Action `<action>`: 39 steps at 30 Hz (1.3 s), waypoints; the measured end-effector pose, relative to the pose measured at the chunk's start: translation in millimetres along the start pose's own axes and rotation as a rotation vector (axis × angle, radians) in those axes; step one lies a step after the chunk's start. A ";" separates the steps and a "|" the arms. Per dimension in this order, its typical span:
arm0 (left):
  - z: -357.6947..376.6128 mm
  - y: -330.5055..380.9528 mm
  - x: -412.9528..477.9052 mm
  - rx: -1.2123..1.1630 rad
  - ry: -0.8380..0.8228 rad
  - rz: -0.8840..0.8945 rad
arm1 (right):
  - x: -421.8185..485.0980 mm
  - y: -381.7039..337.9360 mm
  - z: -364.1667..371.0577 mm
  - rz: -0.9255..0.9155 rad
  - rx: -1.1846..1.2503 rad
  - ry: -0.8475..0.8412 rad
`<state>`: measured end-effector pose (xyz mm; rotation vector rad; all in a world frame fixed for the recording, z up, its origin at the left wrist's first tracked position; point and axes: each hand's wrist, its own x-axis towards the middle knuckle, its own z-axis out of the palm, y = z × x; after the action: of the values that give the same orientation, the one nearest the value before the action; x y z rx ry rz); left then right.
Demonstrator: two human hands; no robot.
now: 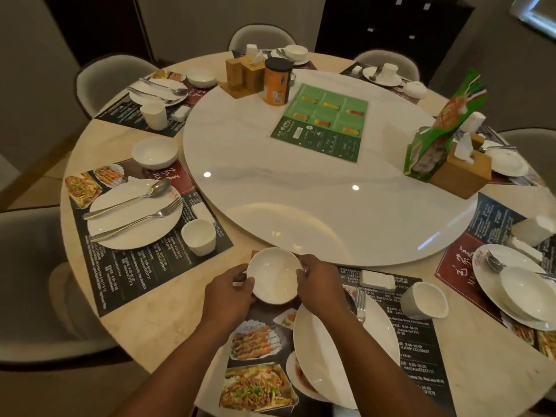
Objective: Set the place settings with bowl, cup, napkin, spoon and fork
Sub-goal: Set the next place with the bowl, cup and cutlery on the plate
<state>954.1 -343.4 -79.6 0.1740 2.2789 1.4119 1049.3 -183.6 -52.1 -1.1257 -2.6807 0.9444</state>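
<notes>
Both hands on one small white bowl (pixel 273 275): left hand (pixel 227 291) curled round the near-left rim, right hand (pixel 322 284) pinching the right rim, fingertips over the edge. Bowl at the far-left corner of the nearest placemat (pixel 421 341), just short of the turntable (pixel 301 191) edge; cannot tell whether resting on the mat or held just above it. Probably glazed ceramic, so likely stiff, smooth and a little slippery, light enough for one hand, yet prone to chipping against harder neighbours. Best held as here, by opposite rims, and set down flat rather than dropped. Toward the body from the grip, under the right wrist, a large white plate (pixel 331 350); just right of the right hand, a fork (pixel 360 305) lying on that plate. Further right of the grip, a white wrapped napkin (pixel 377 279), then a white cup (pixel 425 299). Right of the grip on the placemat, small white print: "9:00-00:00" repeated and "maojiacai" followed by digits, the rest too small to read. Left of the grip, on the neighbouring mat (pixel 135 266), large brush-style Chinese characters on a red panel, not clear enough to name. Beyond the grip, on the turntable, a green menu card (pixel 322 121) with drink pictures, text unreadable.
</notes>
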 end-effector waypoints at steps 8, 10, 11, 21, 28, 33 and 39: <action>-1.7 0.4 9.6 -0.023 -0.039 0.006 | 3.8 -2.8 1.2 0.015 0.020 0.016; -2.5 2.8 9.1 -0.013 -0.058 0.010 | -0.8 -1.5 -3.9 0.013 0.032 0.014; -3.3 4.3 8.0 -0.007 -0.067 0.008 | -4.7 0.9 -9.2 0.019 0.033 0.021; 15.3 20.0 -50.5 0.092 -0.034 0.371 | -91.0 89.6 -71.7 0.256 -0.042 0.110; 65.2 18.2 -87.2 0.105 -0.321 0.344 | -112.7 105.2 -53.9 0.248 -0.077 -0.002; 91.2 15.6 -98.9 0.261 -0.345 0.281 | -110.3 107.1 -52.9 0.258 0.012 -0.009; 129.8 18.5 -111.9 0.368 -0.358 0.146 | -111.0 122.2 -64.1 0.359 0.335 0.048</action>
<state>1108.1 -266.1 -77.4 0.6642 2.2283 0.9195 1224.7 -159.6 -53.4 -1.5451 -2.2050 1.3363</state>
